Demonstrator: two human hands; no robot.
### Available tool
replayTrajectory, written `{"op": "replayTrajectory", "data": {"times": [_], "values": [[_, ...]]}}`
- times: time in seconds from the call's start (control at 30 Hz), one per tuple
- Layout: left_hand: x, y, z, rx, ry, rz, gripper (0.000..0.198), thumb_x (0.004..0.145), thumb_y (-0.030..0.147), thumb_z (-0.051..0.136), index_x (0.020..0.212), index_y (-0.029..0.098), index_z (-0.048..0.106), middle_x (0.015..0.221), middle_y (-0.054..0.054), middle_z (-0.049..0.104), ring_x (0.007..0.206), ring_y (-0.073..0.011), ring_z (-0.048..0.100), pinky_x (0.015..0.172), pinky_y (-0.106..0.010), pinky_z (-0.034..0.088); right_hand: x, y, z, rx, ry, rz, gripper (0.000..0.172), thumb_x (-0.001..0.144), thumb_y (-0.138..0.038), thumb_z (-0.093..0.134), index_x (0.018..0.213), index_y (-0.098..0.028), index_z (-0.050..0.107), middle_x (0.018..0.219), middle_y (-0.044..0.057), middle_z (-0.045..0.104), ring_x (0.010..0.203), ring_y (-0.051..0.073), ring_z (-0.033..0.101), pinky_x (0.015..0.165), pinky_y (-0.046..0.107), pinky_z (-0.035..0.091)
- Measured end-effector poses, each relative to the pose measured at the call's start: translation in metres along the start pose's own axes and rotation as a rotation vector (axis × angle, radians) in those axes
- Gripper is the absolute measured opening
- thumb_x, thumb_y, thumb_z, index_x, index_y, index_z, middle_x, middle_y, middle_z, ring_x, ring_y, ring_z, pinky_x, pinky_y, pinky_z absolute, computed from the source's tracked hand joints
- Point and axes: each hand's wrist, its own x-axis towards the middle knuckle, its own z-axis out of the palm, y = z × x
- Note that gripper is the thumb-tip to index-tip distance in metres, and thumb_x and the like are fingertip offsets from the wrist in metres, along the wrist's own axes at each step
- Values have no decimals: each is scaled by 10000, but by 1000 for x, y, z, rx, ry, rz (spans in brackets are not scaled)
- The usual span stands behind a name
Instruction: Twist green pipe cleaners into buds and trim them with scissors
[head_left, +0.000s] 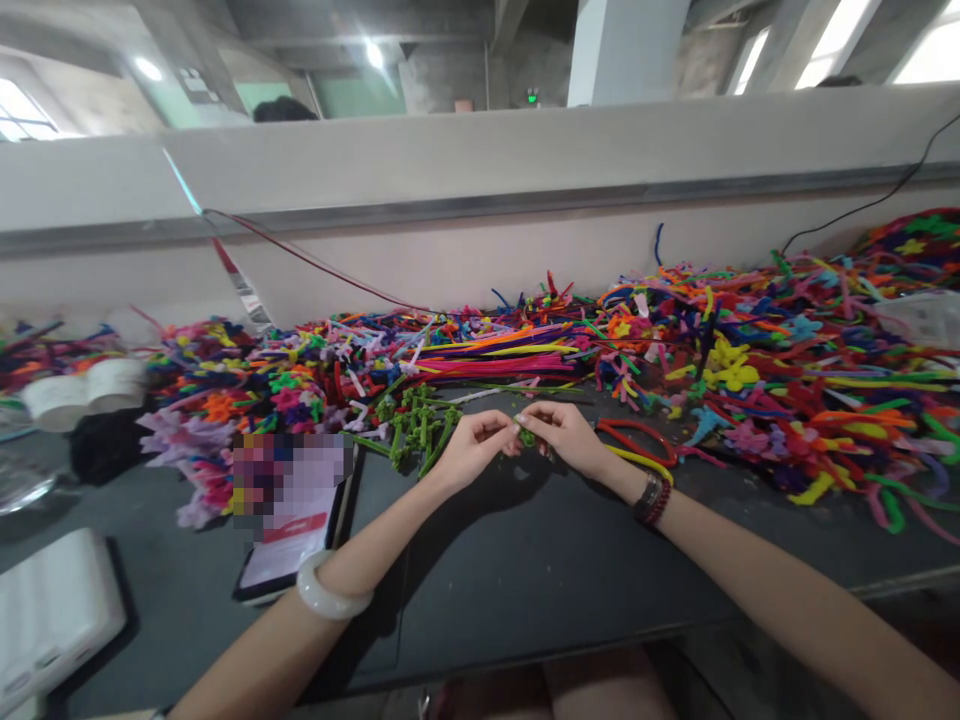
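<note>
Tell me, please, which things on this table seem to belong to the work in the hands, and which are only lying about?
Likely part of the work:
- small green piece between the fingers
- similar green pieces nearby
- perhaps the straight coloured stems behind

Apparently just lying about:
- phone
- white boxy device
</note>
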Motion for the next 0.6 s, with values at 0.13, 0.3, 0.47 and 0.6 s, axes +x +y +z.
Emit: {"op": "replayTrajectory", "data": {"times": [0.13,0.3,0.47,0.6], "values": [[-1,-1,1,21,-28,21,195,686,326,572,644,137,580,564,-2,579,531,-103,537,575,-224,422,-1,-3,1,30,39,9,251,707,-405,525,693,-155,540,553,-32,522,401,51,427,390,189,344],[-1,-3,1,36,-48,17,203,682,333,574,623,139,570,566,-7,582,532,-106,537,579,-229,420,-1,-4,3,43,68,9,262,695,-418,532,676,-157,532,552,-36,509,413,51,424,405,191,355],[-1,-3,0,22,-85,-3,213,688,341,568,630,136,566,579,-12,587,531,-105,538,578,-232,420,-2,-1,3,50,77,-1,247,705,-404,527,681,-158,532,563,-34,506,423,54,433,414,196,358],[-2,-3,1,-29,-69,-38,220,676,352,579,639,135,564,583,-10,591,539,-106,546,592,-237,428,-1,-3,2,51,66,1,247,699,-403,537,678,-157,533,560,-38,504,419,55,435,418,200,357]]}}
